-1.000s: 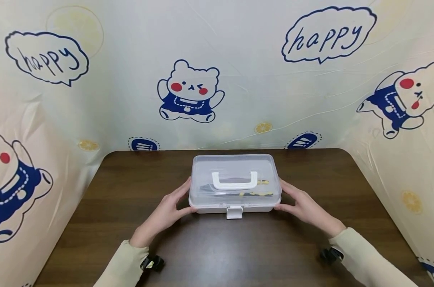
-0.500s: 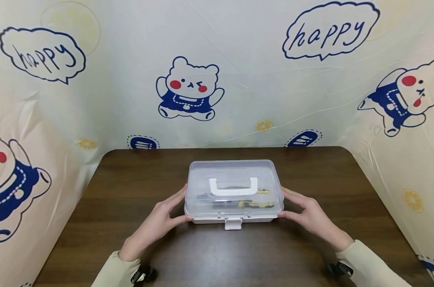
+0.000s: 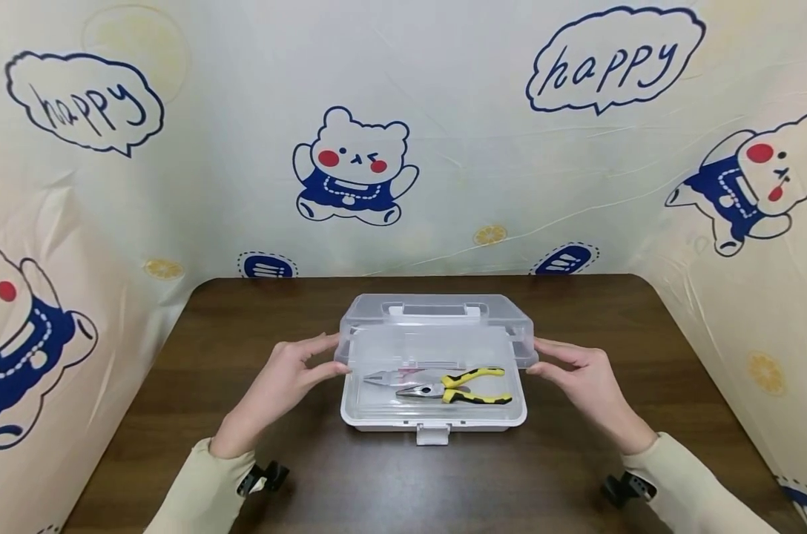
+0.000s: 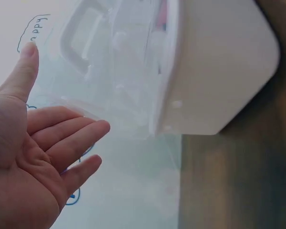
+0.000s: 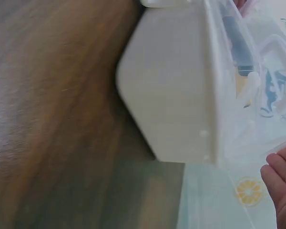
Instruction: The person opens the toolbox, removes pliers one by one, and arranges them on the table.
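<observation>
A hinged toolbox has a white base and a clear lid, which stands tilted up toward the back. Inside lies a pair of pliers with yellow and black handles and metal jaws pointing left. Beside its nose is a pale, pointed, see-through shape. My left hand touches the lid's left side, its thumb at the front corner; in the left wrist view its fingers are stretched out. On the other side my right hand supports the lid, its fingers straight in the right wrist view.
The dark wooden table carries the box near its back half. A white latch hangs from the base's front. Behind and at both sides rises a pale printed cloth. A black strapped device sits at each wrist.
The box has shifted toward me. The lid has swung up and back between my hands, uncovering the pliers, and both hands have risen with it.
</observation>
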Motion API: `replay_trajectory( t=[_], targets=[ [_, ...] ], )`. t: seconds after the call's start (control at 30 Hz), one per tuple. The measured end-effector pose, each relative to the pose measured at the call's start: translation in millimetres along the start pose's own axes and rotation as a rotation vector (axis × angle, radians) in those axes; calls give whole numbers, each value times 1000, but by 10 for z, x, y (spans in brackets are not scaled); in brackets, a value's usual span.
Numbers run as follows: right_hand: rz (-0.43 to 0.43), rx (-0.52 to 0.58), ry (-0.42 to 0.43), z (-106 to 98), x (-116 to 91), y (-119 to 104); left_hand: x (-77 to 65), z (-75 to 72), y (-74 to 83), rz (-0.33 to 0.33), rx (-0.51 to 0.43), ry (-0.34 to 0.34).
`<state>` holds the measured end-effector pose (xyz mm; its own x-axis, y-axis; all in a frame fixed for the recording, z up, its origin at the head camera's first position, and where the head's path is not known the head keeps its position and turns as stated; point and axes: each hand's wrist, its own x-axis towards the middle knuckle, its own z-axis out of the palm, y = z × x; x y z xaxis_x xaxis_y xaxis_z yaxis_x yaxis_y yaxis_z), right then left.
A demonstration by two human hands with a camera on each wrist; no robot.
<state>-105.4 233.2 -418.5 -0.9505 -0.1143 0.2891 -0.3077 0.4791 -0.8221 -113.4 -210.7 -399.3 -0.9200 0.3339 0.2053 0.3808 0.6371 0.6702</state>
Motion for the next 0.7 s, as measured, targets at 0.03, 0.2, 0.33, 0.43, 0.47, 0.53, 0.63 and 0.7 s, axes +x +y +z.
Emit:
replay_trajectory(
  t=[0.03,0.2,0.33,0.43,0.47,0.53,0.63,0.7],
  targets=[
    [22,12,13,-5,14,-15,30,-15,17,-9,3,8],
    [82,8,60,-46,146,-113,176,-39,106,-46,20,108],
    [110,-51,74,-78,321,-207,314,-9,149,-109,3,211],
    [156,-69,70,-89,441,-245,408,1,160,-178,-30,247],
    [168,-68,74,-88,477,-246,439,2,158,-192,-42,254],
    [173,-53,80,-77,539,-226,495,5,137,-214,-79,264],
    [129,-14,77,-34,616,-153,552,26,71,-218,-139,266],
    [86,22,52,8,654,-77,571,60,9,-204,-191,257]
  ],
)
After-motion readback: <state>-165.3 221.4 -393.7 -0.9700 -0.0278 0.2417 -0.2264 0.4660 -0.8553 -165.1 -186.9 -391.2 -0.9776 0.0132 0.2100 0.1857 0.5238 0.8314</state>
